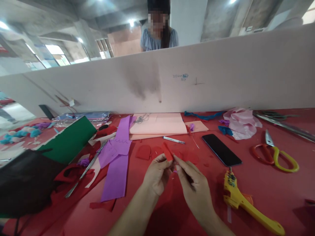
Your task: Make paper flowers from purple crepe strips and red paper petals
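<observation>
My left hand [156, 175] and my right hand [193, 186] meet over the red table [270, 186], fingertips pinched together. Between them they hold a small red felt piece [168, 152] that sticks up from the fingers. Something thin and pinkish shows at the right fingertips; I cannot make out what it is. Loose red felt petals [144, 152] lie just beyond the hands.
A yellow glue gun [242, 201] lies right of my hands, a black phone [221, 150] behind it, red-and-yellow scissors [275, 154] farther right. Purple felt strips [118, 157], green felt [70, 139] and a pink sheet [157, 124] lie left and behind. A person stands beyond the white partition [221, 75].
</observation>
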Action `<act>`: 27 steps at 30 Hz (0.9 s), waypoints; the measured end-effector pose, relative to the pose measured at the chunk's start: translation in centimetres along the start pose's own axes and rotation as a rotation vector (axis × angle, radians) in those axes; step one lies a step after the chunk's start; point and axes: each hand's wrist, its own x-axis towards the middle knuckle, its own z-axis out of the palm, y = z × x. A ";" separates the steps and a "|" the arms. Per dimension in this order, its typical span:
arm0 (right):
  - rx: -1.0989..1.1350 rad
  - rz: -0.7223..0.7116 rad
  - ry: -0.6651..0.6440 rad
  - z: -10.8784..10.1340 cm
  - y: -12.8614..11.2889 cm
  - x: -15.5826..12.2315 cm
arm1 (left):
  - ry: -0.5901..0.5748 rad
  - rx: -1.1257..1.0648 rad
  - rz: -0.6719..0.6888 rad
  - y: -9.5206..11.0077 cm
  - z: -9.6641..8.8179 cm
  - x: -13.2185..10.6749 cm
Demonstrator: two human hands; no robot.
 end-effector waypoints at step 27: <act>-0.365 -0.464 0.099 -0.6 0.5 0.1 | -0.215 -0.098 -0.071 0.1 0.3 -0.8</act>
